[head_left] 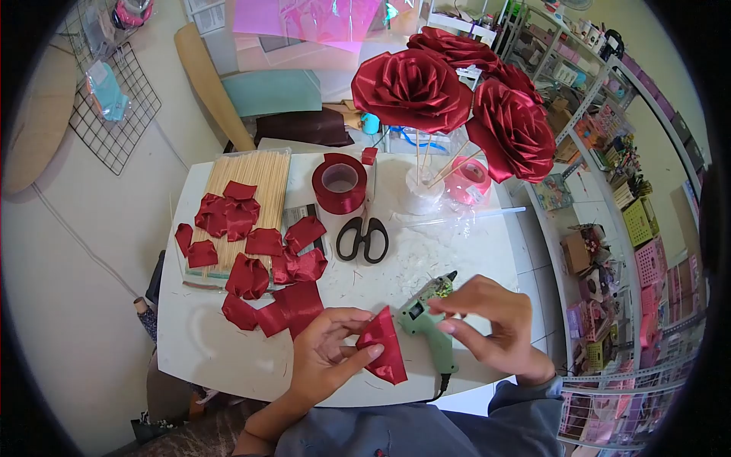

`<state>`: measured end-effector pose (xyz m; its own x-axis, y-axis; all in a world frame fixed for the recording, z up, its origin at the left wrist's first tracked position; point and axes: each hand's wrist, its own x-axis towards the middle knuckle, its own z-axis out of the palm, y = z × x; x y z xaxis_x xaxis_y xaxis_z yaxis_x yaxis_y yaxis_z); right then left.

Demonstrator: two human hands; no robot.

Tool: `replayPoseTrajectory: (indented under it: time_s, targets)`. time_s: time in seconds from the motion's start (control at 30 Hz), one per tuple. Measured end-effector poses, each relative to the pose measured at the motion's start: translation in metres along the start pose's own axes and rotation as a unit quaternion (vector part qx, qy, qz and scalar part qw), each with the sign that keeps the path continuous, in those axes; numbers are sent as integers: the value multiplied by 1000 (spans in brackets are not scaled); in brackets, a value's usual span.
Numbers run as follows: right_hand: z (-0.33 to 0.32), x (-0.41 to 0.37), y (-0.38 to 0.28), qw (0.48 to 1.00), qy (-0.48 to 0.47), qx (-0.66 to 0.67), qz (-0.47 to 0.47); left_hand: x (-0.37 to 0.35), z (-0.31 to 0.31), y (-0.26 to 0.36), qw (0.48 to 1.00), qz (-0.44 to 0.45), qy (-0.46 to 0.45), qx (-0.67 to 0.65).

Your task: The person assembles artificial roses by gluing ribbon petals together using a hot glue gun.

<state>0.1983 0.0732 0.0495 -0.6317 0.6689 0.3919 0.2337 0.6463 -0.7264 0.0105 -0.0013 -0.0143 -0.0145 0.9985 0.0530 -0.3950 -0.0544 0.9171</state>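
My left hand [329, 352] pinches a folded piece of dark red satin ribbon [384, 350] between thumb and fingers, low over the table's front. Right of it, my right hand [487, 320] is curled, thumb and index fingertip close together; anything between them is too small to make out. Those fingertips are beside a green glue gun [430, 327], which lies on the table with its dark nozzle pointing away from me. Several cut ribbon pieces [247, 276], some with curled edges, lie left of my left hand, partly on a bundle of wooden sticks [259, 171].
Black-handled scissors [362, 242] and a red ribbon roll [339, 184] lie mid-table. Large red ribbon roses [413, 91] on sticks stand in a white holder [422, 194] at the back right, beside a pink roll [467, 180]. Loaded shelves [647, 228] line the right.
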Motion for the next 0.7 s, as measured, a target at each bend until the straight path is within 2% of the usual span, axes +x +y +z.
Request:
replayPoseTrajectory:
  time_s: [0.07, 0.13, 0.27, 0.33, 0.47, 0.57, 0.7]
  targets:
    - [12, -1, 9, 998, 20, 53, 39, -1, 0, 0, 1000, -21, -20, -8]
    - [23, -3, 17, 981, 6, 169, 95, -2, 1, 0, 997, -57, -43, -12]
    - [28, -5, 20, 971, -19, 210, 116, -2, 2, -1, 996, -65, -55, -4]
    - [30, -5, 20, 951, -17, 264, 162, -2, 2, -1, 996, -62, -56, -4]
    - [33, -6, 24, 946, -12, 283, 161, -2, 4, 2, 996, -66, -58, 7]
    - [32, -7, 26, 960, -27, 246, 134, -3, 5, 5, 997, -55, -44, 33]
    - [33, -4, 26, 965, -39, 240, 97, -4, 6, 0, 994, -6, 1, 109]
